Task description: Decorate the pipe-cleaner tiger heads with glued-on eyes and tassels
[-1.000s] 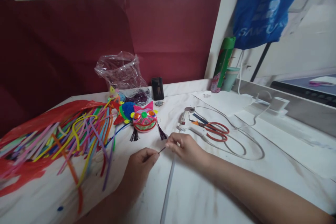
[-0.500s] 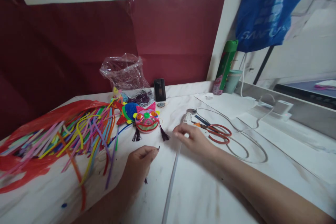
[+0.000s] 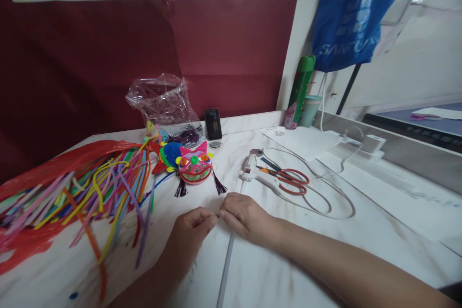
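Note:
My left hand [image 3: 195, 233] is closed in a pinch on what looks like a small dark tassel, most of it hidden by the fingers. My right hand [image 3: 249, 216] meets it fingertip to fingertip, thumb and finger closed at the tassel's dark tip [image 3: 217, 214]. Beyond the hands lies a colourful animal figure [image 3: 195, 166] of fuzzy stems, with a pink face, a blue body and dark tassels at its sides. A white glue gun [image 3: 265, 177] rests past my right hand, a long glue stick [image 3: 225, 269] running from it towards me.
Orange-handled scissors [image 3: 294, 183] and a looped cable [image 3: 352, 204] lie right of the glue gun. Many coloured fuzzy stems [image 3: 104, 192] spread over a red plastic bag [image 3: 83, 149] at left. A phone [image 3: 213, 124], clear bag [image 3: 159, 98], green spray can [image 3: 301, 91] and cup [image 3: 310, 110] stand behind.
My right hand has left the glue gun's front, moving towards me and left to meet my left fingertips. My left hand keeps its pinch. The view has shifted slightly right.

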### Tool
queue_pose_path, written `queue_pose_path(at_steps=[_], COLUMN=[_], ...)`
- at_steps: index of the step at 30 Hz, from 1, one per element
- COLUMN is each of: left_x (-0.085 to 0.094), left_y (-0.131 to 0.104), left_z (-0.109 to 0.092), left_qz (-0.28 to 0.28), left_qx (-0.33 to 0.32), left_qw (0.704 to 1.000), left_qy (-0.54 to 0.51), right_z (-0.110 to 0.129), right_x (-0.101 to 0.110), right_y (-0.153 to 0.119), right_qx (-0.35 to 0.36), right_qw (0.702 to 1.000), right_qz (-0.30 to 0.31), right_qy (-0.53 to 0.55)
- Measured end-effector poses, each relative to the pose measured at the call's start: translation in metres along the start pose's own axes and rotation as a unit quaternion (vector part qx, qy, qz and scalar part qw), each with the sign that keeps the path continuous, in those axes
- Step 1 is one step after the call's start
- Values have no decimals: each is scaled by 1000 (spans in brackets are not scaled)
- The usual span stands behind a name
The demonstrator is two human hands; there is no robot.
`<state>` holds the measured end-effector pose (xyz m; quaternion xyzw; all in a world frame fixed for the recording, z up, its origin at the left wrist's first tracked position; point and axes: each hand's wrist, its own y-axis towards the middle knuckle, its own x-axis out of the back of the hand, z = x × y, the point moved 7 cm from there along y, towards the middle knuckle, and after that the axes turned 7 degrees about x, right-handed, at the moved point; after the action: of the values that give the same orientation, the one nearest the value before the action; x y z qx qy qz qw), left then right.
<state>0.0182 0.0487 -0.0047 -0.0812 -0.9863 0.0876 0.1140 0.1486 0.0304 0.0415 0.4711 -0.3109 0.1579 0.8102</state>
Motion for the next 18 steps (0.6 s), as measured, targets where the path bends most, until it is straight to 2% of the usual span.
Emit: queue_pose_path(at_steps=[3, 5, 9, 12, 18], left_x=[0, 1, 4, 3, 5], left_y=[-2, 0, 5, 6, 5], left_z=[-14, -15, 1, 9, 11], left_qz=[-9, -15, -33, -28, -45], left_qx=[-82, -97, -27, 10, 16], left_qw=[996, 995, 999, 999, 999], left_qy=[26, 22, -9, -36, -10], right_z=[-5, -9, -13, -13, -19], right_x=[-5, -7, -6, -5, -12], right_y=[-2, -3, -4, -4, -8], right_qx=[-6, -18, -57, -84, -173], right_qw=[1000, 1000, 998, 994, 979], right_qz=[7, 9, 10, 6, -9], right_qy=[-11, -2, 37, 64, 107])
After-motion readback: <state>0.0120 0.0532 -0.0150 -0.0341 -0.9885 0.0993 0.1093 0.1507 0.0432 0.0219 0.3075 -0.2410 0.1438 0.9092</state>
